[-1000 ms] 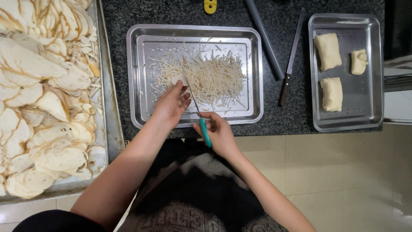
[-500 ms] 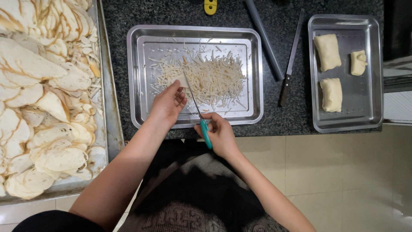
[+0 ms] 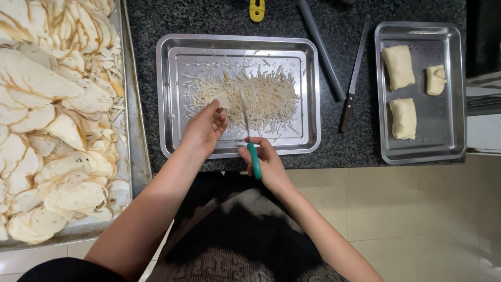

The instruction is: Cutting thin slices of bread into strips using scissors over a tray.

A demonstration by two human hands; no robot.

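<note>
Speckled black counter (image 3: pixel 339 151) above beige floor tiles (image 3: pixel 417 209).

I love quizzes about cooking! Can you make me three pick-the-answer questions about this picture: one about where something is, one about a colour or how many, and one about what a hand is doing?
1. Where do the thin strips lie?
A. middle tray
B. floor
C. right tray

2. How many dough parcels are in the right tray?
A. one
B. three
C. six

3. What is the right hand doing?
A. resting open
B. holding green-handled scissors
C. gripping the knife

Answers:
1 A, they are heaped in the middle tray.
2 B, three pale pieces show.
3 B, fingers close on the green handle.
</note>
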